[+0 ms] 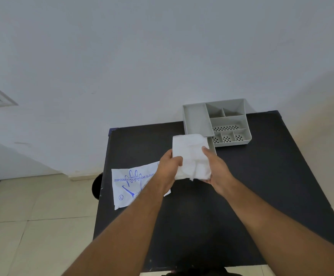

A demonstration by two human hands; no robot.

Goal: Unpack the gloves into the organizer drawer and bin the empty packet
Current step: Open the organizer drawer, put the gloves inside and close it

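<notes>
A folded stack of thin white gloves [190, 154] is held above the black table [261, 186]. My left hand [169, 170] grips its left edge and my right hand [216, 168] grips its right side. The stack's far end overlaps the front left corner of the grey organizer [227, 116], which has a long left compartment and several smaller ones, some with perforated floors. The flat white glove packet [130, 188] with blue print lies on the table's left side, partly under my left forearm.
A dark round object [97, 186] shows on the floor just beyond the table's left edge. The table stands against a white wall [142, 66]. Beige floor tiles [32, 226] lie to the left.
</notes>
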